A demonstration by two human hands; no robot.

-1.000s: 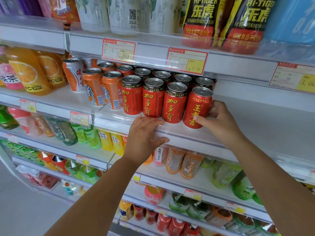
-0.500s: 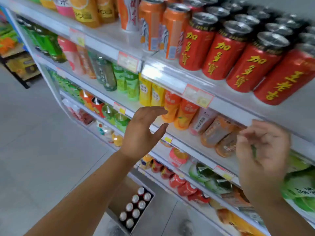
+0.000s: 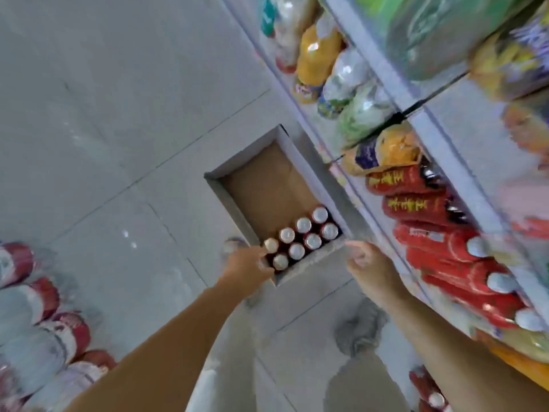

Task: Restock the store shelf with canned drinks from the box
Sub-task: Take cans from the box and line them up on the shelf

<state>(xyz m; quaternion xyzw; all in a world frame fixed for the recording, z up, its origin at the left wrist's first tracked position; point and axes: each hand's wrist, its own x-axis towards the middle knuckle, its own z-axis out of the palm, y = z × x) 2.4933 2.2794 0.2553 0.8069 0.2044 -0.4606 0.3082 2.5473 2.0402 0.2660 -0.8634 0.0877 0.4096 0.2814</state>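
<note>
Cardboard box [image 3: 267,179] holds eight cans [image 3: 303,225] (two rows of four, silver tops).

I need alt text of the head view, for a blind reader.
Seen from above, a person's left hand reaches for eight cans at the near end of a box on the floor; the right hand hovers beside it. Stocked shelves stand on the right.

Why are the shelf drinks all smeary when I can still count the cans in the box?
Head view: motion blur, probably from a moving head, smears the red bottles at right; the silver-topped red cans in the brown cardboard box look sharper; the left hand and right hand are soft-edged; the light is flat, without hard shadows.
</note>
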